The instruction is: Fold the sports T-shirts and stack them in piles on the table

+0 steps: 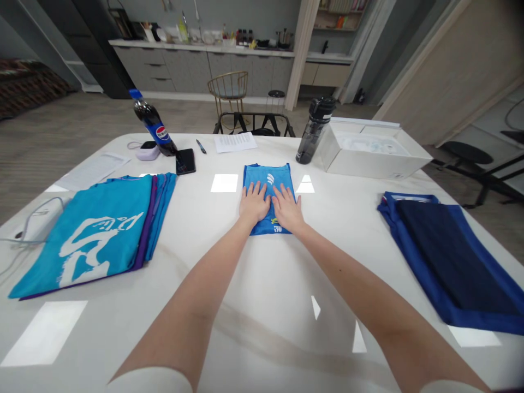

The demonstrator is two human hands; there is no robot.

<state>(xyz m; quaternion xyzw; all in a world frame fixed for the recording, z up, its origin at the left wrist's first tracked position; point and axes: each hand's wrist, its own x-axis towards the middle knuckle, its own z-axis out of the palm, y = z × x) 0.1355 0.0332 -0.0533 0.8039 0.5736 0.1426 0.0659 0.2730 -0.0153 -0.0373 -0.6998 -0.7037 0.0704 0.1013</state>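
A blue shirt [269, 199], folded into a small rectangle with white and yellow print, lies flat at the middle of the white table [196, 229]. My left hand [254, 203] rests palm down on its left half, fingers spread. On the right half lies my right hand [287, 207], also flat with its fingers apart. Both hands press on the cloth without gripping it, and they cover part of the print.
To the left is a stack of teal and purple shirts [110, 229]; to the right, folded dark blue clothes [454, 256]. Along the far side stand a cola bottle [153, 123], a phone [185, 161], papers [235, 142], a dark water bottle [314, 131] and a white box [368, 150].
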